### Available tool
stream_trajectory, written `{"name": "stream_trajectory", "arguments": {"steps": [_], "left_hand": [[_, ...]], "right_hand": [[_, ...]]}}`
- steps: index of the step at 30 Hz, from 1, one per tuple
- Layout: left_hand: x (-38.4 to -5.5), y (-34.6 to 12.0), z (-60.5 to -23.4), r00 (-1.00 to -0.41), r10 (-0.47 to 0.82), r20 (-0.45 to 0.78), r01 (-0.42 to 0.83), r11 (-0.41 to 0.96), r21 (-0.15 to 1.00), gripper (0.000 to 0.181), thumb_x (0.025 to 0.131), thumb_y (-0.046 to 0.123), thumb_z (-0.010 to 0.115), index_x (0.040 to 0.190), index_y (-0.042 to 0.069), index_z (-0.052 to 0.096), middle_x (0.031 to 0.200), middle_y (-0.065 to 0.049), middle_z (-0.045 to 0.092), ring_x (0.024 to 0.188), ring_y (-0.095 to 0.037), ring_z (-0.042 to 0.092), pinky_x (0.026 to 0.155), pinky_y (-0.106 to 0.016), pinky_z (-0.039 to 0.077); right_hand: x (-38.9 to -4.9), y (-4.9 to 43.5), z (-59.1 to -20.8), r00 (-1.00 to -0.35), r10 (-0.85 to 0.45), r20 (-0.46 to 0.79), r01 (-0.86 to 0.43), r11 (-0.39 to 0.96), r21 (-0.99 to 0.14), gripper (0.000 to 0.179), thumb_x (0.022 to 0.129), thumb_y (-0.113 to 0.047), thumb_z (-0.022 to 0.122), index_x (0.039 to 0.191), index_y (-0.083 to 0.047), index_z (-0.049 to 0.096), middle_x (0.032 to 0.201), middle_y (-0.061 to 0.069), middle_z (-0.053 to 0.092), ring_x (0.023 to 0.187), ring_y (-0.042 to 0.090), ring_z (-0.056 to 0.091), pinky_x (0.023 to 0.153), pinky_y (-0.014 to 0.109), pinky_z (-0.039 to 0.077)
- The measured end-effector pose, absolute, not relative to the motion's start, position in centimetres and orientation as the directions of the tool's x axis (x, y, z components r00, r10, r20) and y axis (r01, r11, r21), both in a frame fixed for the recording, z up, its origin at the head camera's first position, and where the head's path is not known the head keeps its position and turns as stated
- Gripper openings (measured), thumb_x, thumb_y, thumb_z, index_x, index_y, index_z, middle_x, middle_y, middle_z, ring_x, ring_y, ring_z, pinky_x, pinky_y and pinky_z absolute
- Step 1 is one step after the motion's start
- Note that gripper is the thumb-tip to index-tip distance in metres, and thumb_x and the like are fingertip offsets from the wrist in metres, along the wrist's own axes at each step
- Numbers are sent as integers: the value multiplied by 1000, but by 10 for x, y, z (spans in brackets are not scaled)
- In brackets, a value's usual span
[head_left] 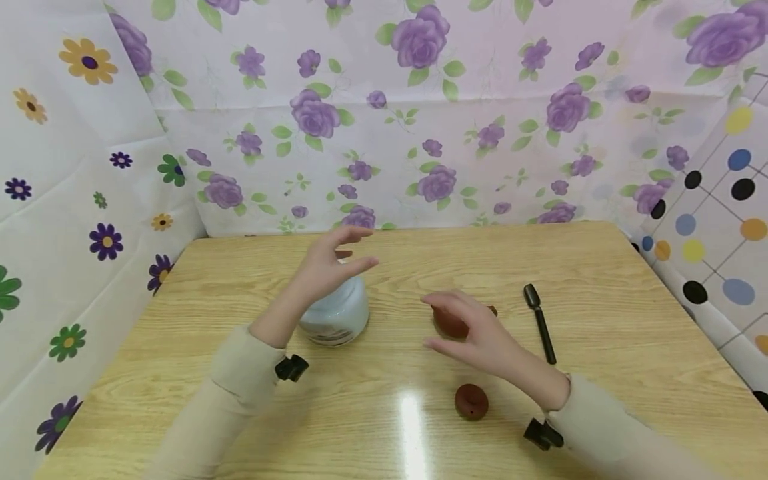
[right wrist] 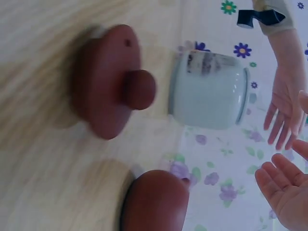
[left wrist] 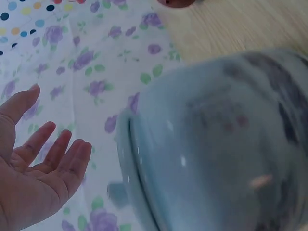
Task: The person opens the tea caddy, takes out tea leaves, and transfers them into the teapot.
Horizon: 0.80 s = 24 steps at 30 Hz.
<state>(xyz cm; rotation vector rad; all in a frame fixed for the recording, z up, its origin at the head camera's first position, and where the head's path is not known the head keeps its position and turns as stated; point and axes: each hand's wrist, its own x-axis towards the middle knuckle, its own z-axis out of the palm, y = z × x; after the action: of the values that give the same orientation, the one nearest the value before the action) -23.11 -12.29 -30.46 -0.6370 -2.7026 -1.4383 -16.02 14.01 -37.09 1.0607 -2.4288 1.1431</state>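
My left hand (head_left: 324, 267) hovers over a pale blue lidded ceramic jar (head_left: 339, 319), thumb and fingers spread apart with nothing between them. In the left wrist view, the jar (left wrist: 216, 144) has its lid on, and the hand (left wrist: 41, 168) is apart from the lid's knob (left wrist: 117, 193). My right hand (head_left: 471, 330), fingers loosely bent and holding nothing, is above a reddish-brown teapot (head_left: 449, 325) and partly hides it in the head view. A round brown lid (head_left: 471, 402) with a knob lies on the table nearer to me, off the teapot.
A black spoon-like scoop (head_left: 540, 323) lies right of the teapot on the wooden table (head_left: 384, 413). Behind the table hangs a cloth (head_left: 384, 160) with purple flowers; patterned cloths stand at both sides.
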Motion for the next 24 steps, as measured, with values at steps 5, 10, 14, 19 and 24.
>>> {"name": "stream_trajectory", "arguments": {"steps": [5, 10, 14, 19, 24], "left_hand": [[-231, -148, -300, -928, 297, 227, 357, 524, 774, 48, 89, 22, 69, 132, 7, 53, 137, -12, 49, 128, -30, 45, 107, -48, 39], [-228, -167, -302, -943, 243, 228, 327, 540, 776, 50, 91, 26, 66, 133, 5, 51, 139, -12, 49, 132, -29, 42, 114, -47, 30], [-224, -179, -308, -956, 192, 224, 293, 527, 798, 50, 93, 30, 63, 135, 6, 50, 141, -12, 48, 134, -28, 40, 115, -47, 27], [-221, -188, -319, -960, 158, 230, 279, 516, 810, 51, 92, 32, 63, 135, 7, 50, 142, -12, 48, 136, -29, 38, 115, -49, 25], [-223, -192, -333, -959, 151, 240, 284, 513, 810, 55, 90, 32, 66, 136, 7, 50, 143, -13, 46, 137, -31, 35, 115, -55, 22]], "right_hand": [[-170, 127, -365, -738, -477, 478, -669, 421, -613, 62, 78, -17, 78, 134, -9, 52, 133, 10, 54, 121, 26, 51, 95, 48, 49], [-181, 112, -364, -776, -447, 445, -617, 393, -682, 65, 78, -16, 79, 136, -7, 51, 136, 12, 52, 123, 28, 49, 97, 47, 49], [-192, 98, -366, -810, -449, 378, -550, 355, -756, 70, 79, -18, 79, 140, -8, 46, 141, 10, 46, 130, 26, 43, 103, 46, 44], [-203, 81, -368, -815, -492, 305, -503, 341, -794, 78, 79, -23, 79, 145, -12, 39, 145, 9, 41, 133, 26, 39, 105, 45, 43], [-211, 64, -372, -826, -485, 287, -479, 335, -811, 82, 78, -21, 80, 147, -10, 36, 145, 13, 39, 134, 29, 38, 106, 46, 41]]}}
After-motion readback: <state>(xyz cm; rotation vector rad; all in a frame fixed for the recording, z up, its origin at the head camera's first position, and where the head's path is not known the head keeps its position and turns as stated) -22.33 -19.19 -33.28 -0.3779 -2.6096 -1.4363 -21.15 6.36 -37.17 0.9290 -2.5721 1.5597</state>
